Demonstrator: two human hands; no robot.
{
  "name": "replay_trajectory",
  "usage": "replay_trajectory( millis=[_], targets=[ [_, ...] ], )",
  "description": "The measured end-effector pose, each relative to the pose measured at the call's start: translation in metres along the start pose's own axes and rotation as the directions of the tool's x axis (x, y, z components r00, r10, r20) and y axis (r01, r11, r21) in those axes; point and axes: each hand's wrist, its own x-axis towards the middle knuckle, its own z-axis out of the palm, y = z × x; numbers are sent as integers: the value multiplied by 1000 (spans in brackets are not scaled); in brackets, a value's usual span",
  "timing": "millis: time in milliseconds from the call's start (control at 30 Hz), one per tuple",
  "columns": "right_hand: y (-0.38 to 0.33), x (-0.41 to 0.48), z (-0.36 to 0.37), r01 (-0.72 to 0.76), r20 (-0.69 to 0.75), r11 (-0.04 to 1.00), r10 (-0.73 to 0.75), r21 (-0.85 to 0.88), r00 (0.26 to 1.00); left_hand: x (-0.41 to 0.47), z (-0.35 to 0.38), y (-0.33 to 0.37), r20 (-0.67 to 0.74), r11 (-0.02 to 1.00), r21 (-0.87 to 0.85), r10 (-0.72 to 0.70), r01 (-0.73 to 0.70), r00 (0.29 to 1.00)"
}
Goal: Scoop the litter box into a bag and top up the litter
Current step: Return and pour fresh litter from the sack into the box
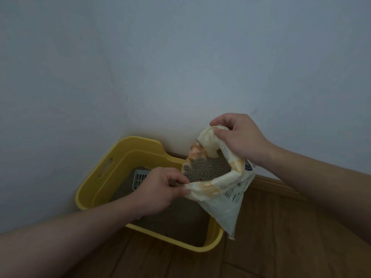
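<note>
A yellow litter box (pixel 94 189) stands in the room's corner, with grey litter inside. A white and orange litter bag (pixel 222 199) hangs above the box's right side, its mouth spread wide and grey pellets showing inside. My left hand (pixel 160 189) pinches the near rim of the bag's mouth. My right hand (pixel 239 135) grips the far rim, held higher. A grey slotted scoop (pixel 139 178) lies in the litter at the box's back, partly hidden behind my left hand.
Pale walls meet in the corner behind the box. A wooden skirting board (pixel 277 181) runs along the right wall. Brown wooden floorboards (pixel 281 247) lie in front of and to the right of the box.
</note>
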Motion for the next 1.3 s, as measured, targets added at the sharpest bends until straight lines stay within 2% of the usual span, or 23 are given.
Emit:
replay_trajectory(
  millis=[467,700,933,1133,1300],
  targets=[
    [8,-16,-47,-11,-39,1000,10,-19,999,12,12,39,14,995,-7,97,-97,995],
    [18,-27,-75,-48,-85,999,46,-15,995,17,18,62,42,982,57,177,-179,983],
    [46,-45,-107,-109,-86,989,101,-96,991,26,38,93,58,939,141,309,-314,949],
    [77,-60,-131,-161,-102,967,143,-199,984,38,63,120,117,863,222,438,-454,891],
    [94,-73,-141,-190,-82,947,175,-259,981,42,82,125,179,813,269,484,-516,856]
  ],
)
